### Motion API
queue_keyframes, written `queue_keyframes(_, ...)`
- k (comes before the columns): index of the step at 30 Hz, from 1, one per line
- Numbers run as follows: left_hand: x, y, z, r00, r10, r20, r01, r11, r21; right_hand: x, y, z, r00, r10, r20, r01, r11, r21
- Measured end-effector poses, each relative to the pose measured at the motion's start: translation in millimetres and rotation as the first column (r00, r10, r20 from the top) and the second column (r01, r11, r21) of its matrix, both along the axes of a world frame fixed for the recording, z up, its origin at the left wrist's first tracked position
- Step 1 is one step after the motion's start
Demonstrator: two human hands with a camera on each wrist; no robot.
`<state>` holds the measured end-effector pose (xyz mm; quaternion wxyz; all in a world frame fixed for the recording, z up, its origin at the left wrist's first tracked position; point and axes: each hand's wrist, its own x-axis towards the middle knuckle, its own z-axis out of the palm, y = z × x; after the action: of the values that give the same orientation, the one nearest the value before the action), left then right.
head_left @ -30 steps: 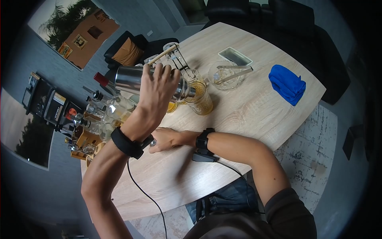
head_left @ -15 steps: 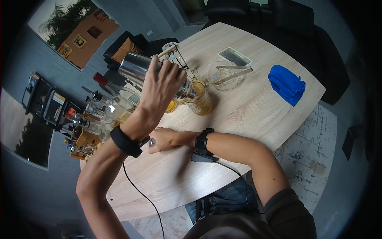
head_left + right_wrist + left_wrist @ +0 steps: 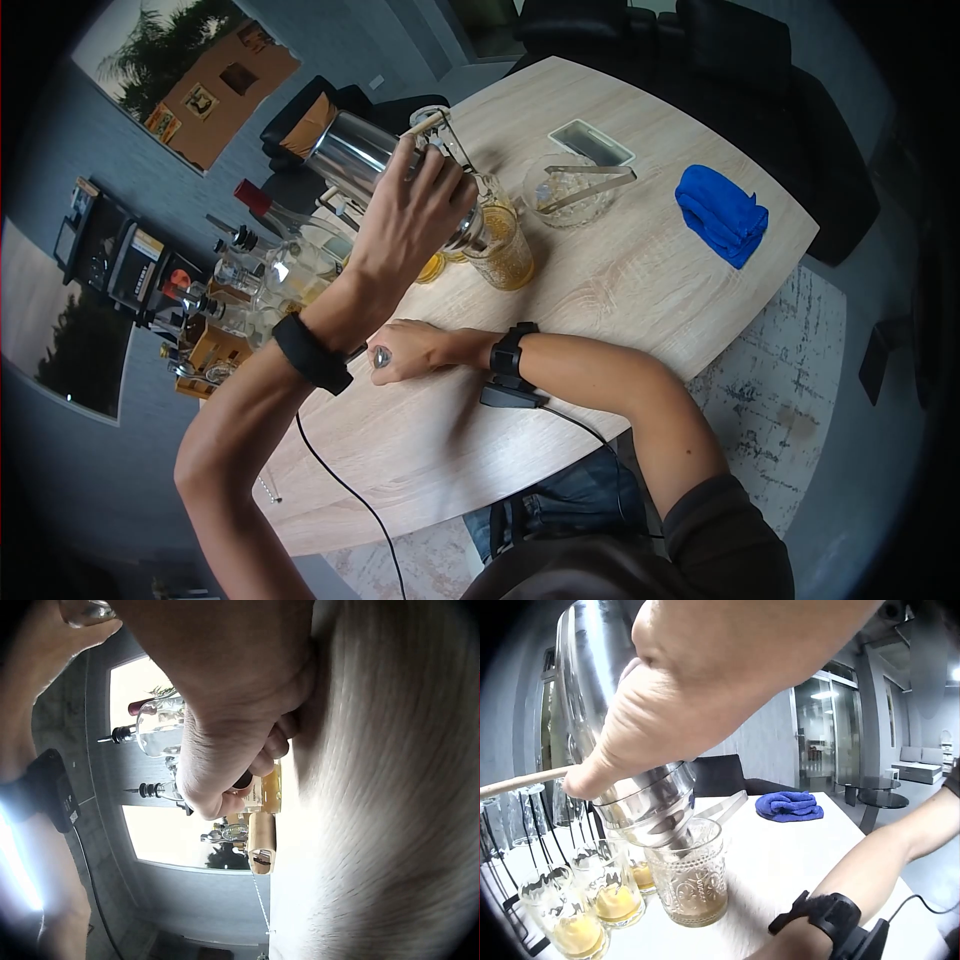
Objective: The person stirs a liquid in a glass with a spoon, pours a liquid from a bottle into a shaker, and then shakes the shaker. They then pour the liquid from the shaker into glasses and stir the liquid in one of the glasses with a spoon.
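Shaker (image 3: 355,150) of polished metal is tilted mouth-down, its narrow end at the opening of the embossed glass (image 3: 502,262); we cannot tell whether the two touch. We find the left hand (image 3: 415,205) grasping it, fingers wrapped over the shoulder, with the broad base projecting beyond the knuckles, up and away from the glass. In the left wrist view, the thumb (image 3: 592,776) bears against its side, just above the narrower top section.

We judge the shell rigid, smooth and liable to slip if wet, with moderate weight towards the base; the contents are hidden. We consider a hold across body and shoulder soundest, securing the joint. The glass appears fragile and should not be knocked.

We note the right hand (image 3: 408,350) resting on the table (image 3: 600,270), fingers curled round a small metallic piece (image 3: 381,356), apart from the shaker.
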<state>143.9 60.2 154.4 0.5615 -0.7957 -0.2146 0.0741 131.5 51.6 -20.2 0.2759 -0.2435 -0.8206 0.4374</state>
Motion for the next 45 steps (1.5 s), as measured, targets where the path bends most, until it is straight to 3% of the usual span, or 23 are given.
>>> queue_keyframes(45,-0.4,3.0,-1.2,1.0,-0.02,0.015,0.02,0.999,-0.036,4.0,-3.0,5.1,1.0,-0.007,0.016,0.007,1.0,-0.018)
